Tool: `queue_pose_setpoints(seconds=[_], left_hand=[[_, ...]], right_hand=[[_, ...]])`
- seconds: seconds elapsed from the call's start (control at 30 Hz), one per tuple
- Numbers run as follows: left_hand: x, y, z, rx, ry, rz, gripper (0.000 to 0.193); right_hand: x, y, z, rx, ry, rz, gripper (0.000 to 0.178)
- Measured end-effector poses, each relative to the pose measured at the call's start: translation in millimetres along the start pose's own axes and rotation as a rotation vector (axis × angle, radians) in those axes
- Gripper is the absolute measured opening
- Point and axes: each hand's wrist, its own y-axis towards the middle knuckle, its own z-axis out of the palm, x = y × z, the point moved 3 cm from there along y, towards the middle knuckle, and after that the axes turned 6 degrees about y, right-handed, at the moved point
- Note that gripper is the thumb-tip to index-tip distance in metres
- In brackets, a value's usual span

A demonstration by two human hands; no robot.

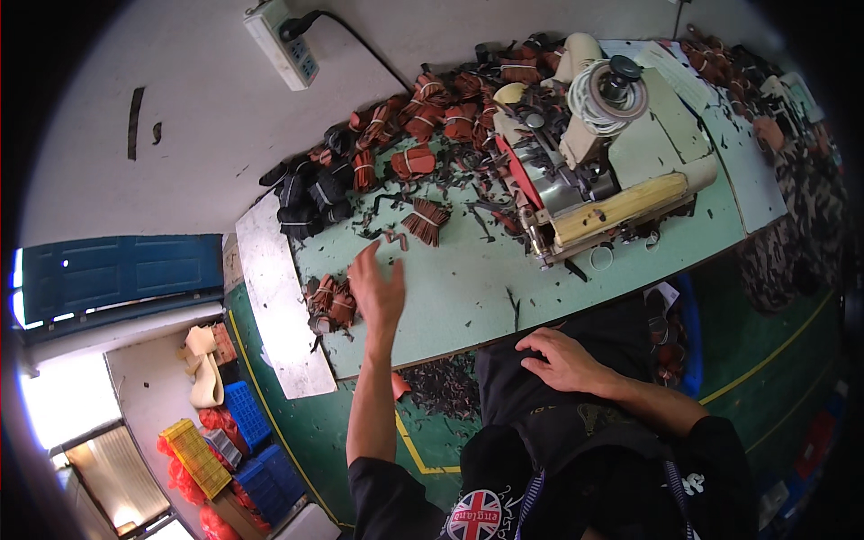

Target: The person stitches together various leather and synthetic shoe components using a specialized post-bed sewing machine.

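Observation:
Above the pale green tabletop (432, 297), my left hand (378, 292) is open, its thumb and fingers apart. Its fingertips are close to a few small brown pieces (396, 239). A banded bundle of thin brown strips (425, 222) lies just beyond them to the right. Beside the left hand, on its left, sits a heap of reddish-brown bundles (331, 304). My right hand (562, 360) is over my lap by the table's front edge, palm down, with fingers loosely stretched and nothing visible in them.
A bench machine (585, 171) with a yellowish front bar stands at the right. Reddish-brown bundles (414, 162) and black bundles (310, 193) line the back among dark scraps. A power strip (281, 45) hangs on the wall. Blue crates (270, 481) stand on the floor at left.

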Motion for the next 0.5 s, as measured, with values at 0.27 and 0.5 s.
queue_pose_setpoints(seconds=[0.27,0.5], left_hand=[[-39,39,50,0.366,0.147,-0.074,0.069],[-100,-40,17,0.919,-1.818,-0.806,0.052]], right_hand=[[-2,-4,-5,-0.057,0.069,0.023,0.023],[23,24,-50,-0.407,0.211,-0.109,0.016]])
